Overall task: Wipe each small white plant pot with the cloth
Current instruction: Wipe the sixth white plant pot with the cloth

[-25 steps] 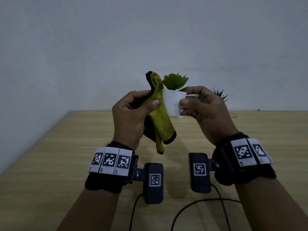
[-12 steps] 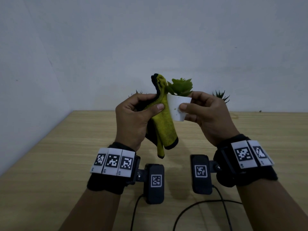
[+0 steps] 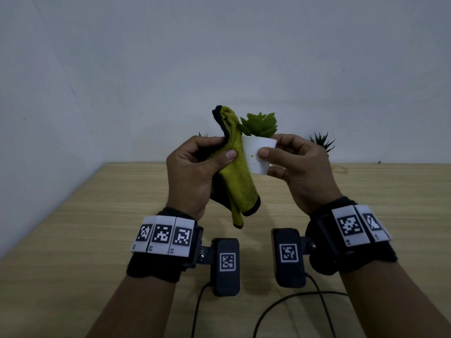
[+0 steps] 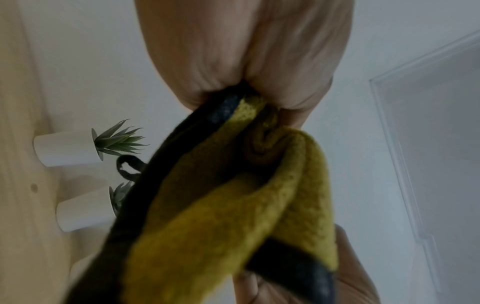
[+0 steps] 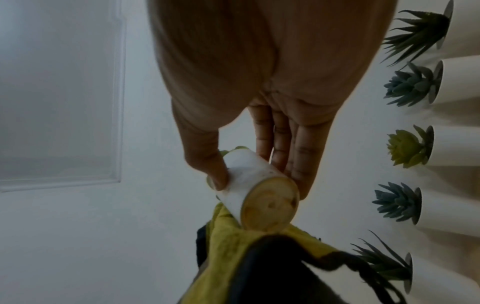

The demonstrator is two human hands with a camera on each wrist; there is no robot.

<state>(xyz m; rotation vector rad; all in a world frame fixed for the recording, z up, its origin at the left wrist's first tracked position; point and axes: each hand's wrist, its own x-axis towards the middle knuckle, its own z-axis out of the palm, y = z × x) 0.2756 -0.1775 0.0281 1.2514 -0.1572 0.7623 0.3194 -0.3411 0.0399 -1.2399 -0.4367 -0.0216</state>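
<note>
Your left hand (image 3: 192, 172) holds the cloth (image 3: 235, 174) above the counter (image 3: 97, 215), thumb pressed on its yellow-green face and fingers curled behind, the grip pinching the fabric so that its dark-edged lower end hangs free. Your right hand (image 3: 300, 172) holds the pot (image 3: 257, 154) upright in the air, thumb on the near wall and fingers round the far side, the grip closed on it. The cloth touches the pot's left wall. The green plant (image 3: 261, 124) stands up out of the pot, just beside the cloth's top fold. In the right wrist view, five more pots (image 5: 457, 145) stand in a row along the counter's far edge, by the wall (image 3: 219, 57).
</note>
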